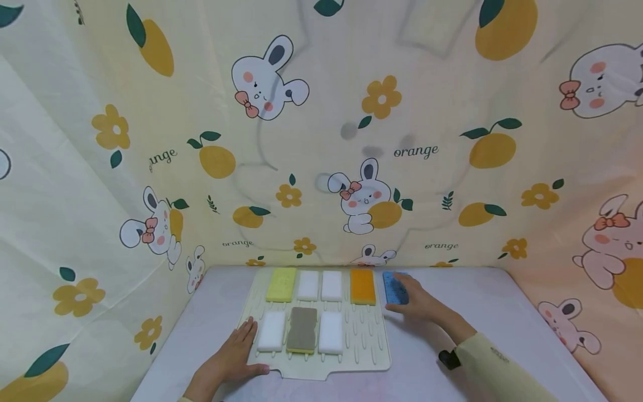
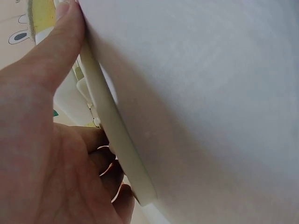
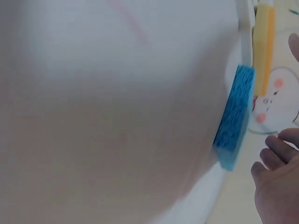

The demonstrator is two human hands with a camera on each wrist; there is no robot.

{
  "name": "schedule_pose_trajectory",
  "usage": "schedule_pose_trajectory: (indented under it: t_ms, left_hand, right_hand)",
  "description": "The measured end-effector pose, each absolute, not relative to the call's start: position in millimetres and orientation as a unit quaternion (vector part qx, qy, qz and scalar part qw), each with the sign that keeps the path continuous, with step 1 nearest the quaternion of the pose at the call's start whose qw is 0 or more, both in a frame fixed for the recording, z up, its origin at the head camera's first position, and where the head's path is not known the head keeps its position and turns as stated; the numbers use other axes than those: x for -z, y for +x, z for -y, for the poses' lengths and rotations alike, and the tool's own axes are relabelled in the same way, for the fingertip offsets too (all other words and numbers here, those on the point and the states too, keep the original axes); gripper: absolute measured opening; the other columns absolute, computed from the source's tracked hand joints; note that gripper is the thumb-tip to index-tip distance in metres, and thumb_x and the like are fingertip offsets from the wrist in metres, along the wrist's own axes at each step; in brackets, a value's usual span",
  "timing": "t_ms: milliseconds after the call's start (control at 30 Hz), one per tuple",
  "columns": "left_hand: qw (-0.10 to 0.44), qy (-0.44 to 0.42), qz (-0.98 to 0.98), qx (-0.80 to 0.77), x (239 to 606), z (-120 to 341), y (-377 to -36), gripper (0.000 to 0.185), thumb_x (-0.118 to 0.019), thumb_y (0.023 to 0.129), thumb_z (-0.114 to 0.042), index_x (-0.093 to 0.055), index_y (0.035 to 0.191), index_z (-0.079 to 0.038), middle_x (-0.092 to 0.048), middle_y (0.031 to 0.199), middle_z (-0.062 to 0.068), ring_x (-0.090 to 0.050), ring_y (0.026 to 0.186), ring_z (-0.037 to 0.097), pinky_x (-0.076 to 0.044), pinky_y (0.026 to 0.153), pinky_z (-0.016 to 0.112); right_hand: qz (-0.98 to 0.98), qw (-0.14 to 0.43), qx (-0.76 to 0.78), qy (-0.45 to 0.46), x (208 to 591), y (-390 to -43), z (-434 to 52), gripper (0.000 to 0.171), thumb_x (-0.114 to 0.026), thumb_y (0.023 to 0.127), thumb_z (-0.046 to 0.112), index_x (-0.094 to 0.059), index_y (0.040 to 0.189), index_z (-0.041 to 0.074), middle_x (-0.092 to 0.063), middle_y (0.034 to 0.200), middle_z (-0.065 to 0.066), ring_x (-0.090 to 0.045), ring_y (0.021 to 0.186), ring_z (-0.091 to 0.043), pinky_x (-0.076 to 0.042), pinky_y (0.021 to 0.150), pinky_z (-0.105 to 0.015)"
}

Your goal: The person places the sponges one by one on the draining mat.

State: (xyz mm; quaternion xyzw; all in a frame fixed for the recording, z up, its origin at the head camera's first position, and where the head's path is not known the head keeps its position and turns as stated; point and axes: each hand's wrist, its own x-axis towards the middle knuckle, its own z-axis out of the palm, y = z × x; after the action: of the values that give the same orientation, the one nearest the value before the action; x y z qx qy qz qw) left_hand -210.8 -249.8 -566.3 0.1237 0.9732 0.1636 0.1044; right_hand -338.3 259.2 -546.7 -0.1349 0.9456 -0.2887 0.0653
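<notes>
Blue sponge (image 1: 394,288) lies on the white desk (image 1: 482,312), just off the right edge of the cream mat (image 1: 364,349), near the back. The right hand (image 1: 421,302) rests on it w/ fingers (image 1: 409,286) laid over its right side. In the right wrist view the fingers (image 3: 275,154) look a bit bent and just beside the sponge (image 3: 236,116), so I can't tell if they grip it or only touch it.

The left hand (image 1: 232,357) lies flat on the front left corner of the mat. Its fingers are straight and close together, thumb (image 2: 60,42) along the mat edge (image 2: 117,135).

On the mat are 2 rows of sponges. Back row, left to right: 1 yellow sponge (image 1: 281,284), 2 white sponges (image 1: 320,285), 1 orange sponge (image 1: 363,287). Front row: 1 white (image 1: 272,331), 1 gray-topped one (image 1: 302,329), 1 more white (image 1: 331,332).

A cloth (image 1: 321,139) w/ bunnies, oranges and flowers hangs behind and at both sides of the desk.
</notes>
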Motion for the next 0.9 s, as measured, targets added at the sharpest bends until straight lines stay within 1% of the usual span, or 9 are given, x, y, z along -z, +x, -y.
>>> schedule_pose_trajectory:
  t_ms: [167,367,500,700,900]
  left_hand:
    - [0.103,0.122,-0.975,-0.156,567.3,250.0,-211.7,0.124,-0.081,0.083,-0.068,-0.030,0.163,0.011,-0.023,0.173,0.030,-0.023,0.162,0.043,-0.024,0.131,0.059]
    - [0.107,0.120,-0.975,-0.155,568.0,249.5,-211.6,0.124,-0.081,0.083,-0.069,-0.029,0.164,0.011,-0.022,0.174,0.030,-0.022,0.162,0.043,-0.023,0.132,0.059]
    - [0.107,0.119,-0.974,-0.159,567.0,249.0,-211.0,0.124,-0.081,0.083,-0.069,-0.029,0.164,0.011,-0.022,0.174,0.029,-0.022,0.162,0.043,-0.023,0.132,0.059]
    - [0.111,0.121,-0.973,-0.162,568.5,249.8,-210.9,0.126,-0.080,0.083,-0.071,-0.028,0.164,0.011,-0.021,0.174,0.029,-0.021,0.162,0.043,-0.022,0.132,0.060]
    - [0.115,0.114,-0.973,-0.162,568.8,249.8,-211.4,0.126,-0.079,0.083,-0.072,-0.028,0.165,0.009,-0.020,0.175,0.028,-0.020,0.163,0.042,-0.021,0.132,0.059]
  right_hand:
    - [-0.948,0.079,0.279,-0.132,549.1,-348.0,-267.7,0.120,-0.087,0.087,0.055,-0.019,0.170,0.000,-0.016,0.174,-0.031,-0.021,0.157,-0.053,-0.024,0.126,-0.073]
    - [-0.950,0.104,0.269,-0.120,550.4,-356.5,-277.3,0.131,-0.090,0.081,0.059,-0.015,0.170,-0.001,-0.012,0.174,-0.033,-0.018,0.158,-0.055,-0.022,0.125,-0.073]
    - [-0.953,0.109,0.256,-0.118,552.4,-364.0,-282.7,0.137,-0.091,0.079,0.061,-0.012,0.170,-0.001,-0.009,0.175,-0.032,-0.018,0.158,-0.054,-0.023,0.126,-0.073]
    - [-0.954,0.114,0.253,-0.115,554.3,-374.3,-287.3,0.142,-0.094,0.075,0.060,-0.009,0.170,-0.002,-0.008,0.175,-0.033,-0.016,0.158,-0.055,-0.019,0.126,-0.074]
    - [-0.954,0.120,0.254,-0.109,558.1,-379.1,-289.1,0.142,-0.097,0.074,0.056,-0.008,0.171,-0.001,-0.007,0.175,-0.031,-0.015,0.159,-0.054,-0.018,0.127,-0.073]
